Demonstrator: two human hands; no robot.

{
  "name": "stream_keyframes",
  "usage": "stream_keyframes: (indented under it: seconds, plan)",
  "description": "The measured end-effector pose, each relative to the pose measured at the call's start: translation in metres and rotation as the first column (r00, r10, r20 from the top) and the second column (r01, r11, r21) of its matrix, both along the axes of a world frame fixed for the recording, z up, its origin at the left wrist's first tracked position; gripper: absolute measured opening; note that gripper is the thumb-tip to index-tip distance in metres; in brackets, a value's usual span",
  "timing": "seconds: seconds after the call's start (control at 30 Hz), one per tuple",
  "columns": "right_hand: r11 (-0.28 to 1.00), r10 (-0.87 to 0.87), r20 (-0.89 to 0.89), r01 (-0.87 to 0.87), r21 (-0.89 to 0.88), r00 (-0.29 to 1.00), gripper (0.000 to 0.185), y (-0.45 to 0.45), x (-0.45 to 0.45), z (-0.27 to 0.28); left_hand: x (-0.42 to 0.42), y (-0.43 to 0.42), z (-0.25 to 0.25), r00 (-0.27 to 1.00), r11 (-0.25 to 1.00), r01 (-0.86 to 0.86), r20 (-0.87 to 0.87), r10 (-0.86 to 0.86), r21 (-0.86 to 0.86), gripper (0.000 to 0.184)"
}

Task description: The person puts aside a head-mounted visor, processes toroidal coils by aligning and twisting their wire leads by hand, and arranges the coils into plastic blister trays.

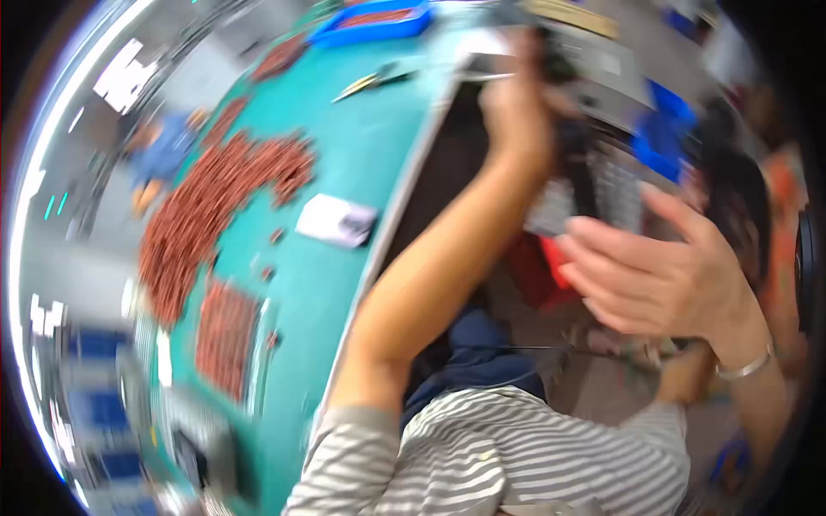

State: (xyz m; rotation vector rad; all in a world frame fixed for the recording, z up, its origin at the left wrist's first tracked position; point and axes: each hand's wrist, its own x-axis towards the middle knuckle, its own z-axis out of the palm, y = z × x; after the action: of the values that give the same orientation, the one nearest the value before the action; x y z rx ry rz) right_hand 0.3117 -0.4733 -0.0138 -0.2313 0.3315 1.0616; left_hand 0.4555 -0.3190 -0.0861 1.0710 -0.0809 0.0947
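Note:
My left hand (519,112) is stretched out past the edge of the green table (323,288), at the top of the head view. It is blurred by motion, and its fingers are not clear against the dark things (559,69) beside it. My right hand (658,275), with a bracelet (746,365) at the wrist, hovers to the right of the table. Its fingers are loosely extended and apart, and nothing shows in them. Behind its fingertips lies a red object (551,271), mostly hidden.
Reddish-brown rods (202,206) are heaped along the table, with a clear bag of rods (226,340) below. A white label (335,221), pliers (370,81) and a blue tray (370,23) lie there too. A blue container (662,129) stands right. Another person (168,146) is across the table.

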Motion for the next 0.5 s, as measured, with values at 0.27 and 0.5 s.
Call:
stream_keyframes:
  seconds: [0.27,0.5]
  plan:
    - [0.749,0.418,0.848,0.403,-0.525,0.326,0.051,-0.055,0.071,-0.026,0.048,-0.048,0.068,0.965,0.952,-0.097,0.205,0.162,-0.292,0.053]
    - [0.45,0.831,0.516,0.798,-0.402,-0.208,0.045,-0.109,0.093,-0.049,0.054,-0.105,0.09,0.98,0.925,-0.069,0.15,0.134,-0.374,0.043]
